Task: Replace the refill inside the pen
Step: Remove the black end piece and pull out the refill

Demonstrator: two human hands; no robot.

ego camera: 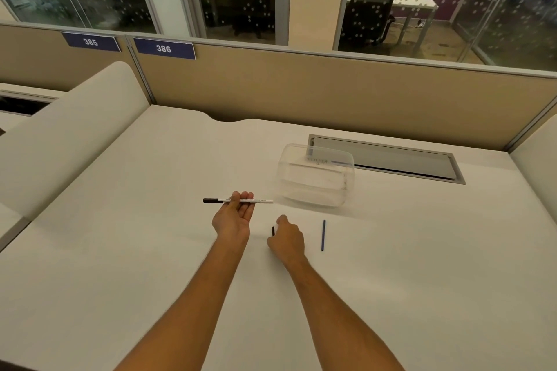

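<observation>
My left hand [233,217] is palm up above the white desk [120,250], and its fingers hold a white pen [259,201] with a black cap, lying level from left to right. My right hand [287,239] hovers low over the desk with its fingers curled, and a short black piece [273,231] shows at its thumb side. I cannot tell whether the fingers grip that piece or only touch it. A thin blue refill [323,235] lies on the desk to the right of my right hand, pointing away from me.
A clear plastic box [316,175] stands behind the hands, right of centre. Behind it a grey cable hatch [391,159] is set into the desk. Beige partition panels [301,90] close the far side, and a curved divider [60,135] rises on the left.
</observation>
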